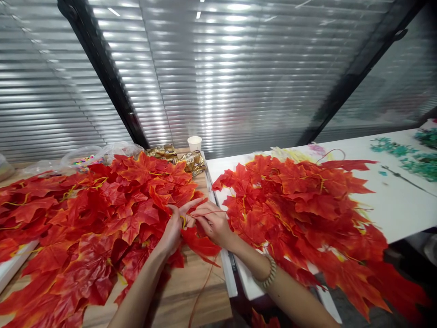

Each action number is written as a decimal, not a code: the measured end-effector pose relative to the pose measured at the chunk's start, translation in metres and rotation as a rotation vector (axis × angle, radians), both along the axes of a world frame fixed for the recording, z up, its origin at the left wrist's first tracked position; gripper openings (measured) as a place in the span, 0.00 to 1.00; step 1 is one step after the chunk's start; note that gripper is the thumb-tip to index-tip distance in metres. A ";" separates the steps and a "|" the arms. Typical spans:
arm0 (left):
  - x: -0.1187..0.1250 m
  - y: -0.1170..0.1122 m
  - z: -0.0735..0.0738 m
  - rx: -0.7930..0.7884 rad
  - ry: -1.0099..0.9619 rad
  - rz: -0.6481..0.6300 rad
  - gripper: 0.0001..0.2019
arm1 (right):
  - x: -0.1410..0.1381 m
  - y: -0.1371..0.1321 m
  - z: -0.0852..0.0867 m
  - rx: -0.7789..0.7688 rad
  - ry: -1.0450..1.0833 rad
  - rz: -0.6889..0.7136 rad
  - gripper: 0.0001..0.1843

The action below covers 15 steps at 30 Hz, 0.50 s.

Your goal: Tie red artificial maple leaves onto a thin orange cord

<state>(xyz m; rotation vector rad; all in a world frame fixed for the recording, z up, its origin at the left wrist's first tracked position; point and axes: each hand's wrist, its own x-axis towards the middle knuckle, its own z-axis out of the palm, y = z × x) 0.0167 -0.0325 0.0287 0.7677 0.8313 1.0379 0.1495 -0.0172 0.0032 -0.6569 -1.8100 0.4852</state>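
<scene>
Close together at the middle of the head view, both hands work at a red artificial maple leaf [201, 245] with a yellow stem. My left hand [175, 223] pinches the leaf's stem end between thumb and fingers. A thin reddish cord [201, 291] runs up from the wooden table to the fingers of my right hand [212, 222], which are closed on it. A beaded bracelet [269, 273] circles the right wrist. Just left of the hands lies a big heap of red maple leaves [129, 214]; exactly where cord and stem meet is hidden by the fingers.
Another heap of red leaves [290, 196] covers part of the white table [399, 196] at right. A paper cup [194, 143] and gold wrappers [191, 161] stand behind the left heap on the wooden table [211, 305]. Teal foliage [392, 146] lies far right; blinds [218, 82] hang behind.
</scene>
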 end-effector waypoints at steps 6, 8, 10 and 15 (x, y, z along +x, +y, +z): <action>0.004 -0.003 0.004 0.005 0.082 0.011 0.36 | 0.003 -0.002 -0.001 0.055 -0.103 0.004 0.11; 0.004 -0.003 0.004 0.008 0.075 -0.010 0.38 | 0.003 -0.002 -0.003 0.081 -0.097 0.007 0.11; 0.004 -0.004 0.003 0.006 0.061 -0.028 0.39 | 0.002 -0.002 -0.003 0.125 -0.076 -0.001 0.11; 0.001 -0.003 -0.002 0.008 0.043 -0.037 0.37 | 0.001 -0.004 0.001 0.209 -0.060 -0.017 0.10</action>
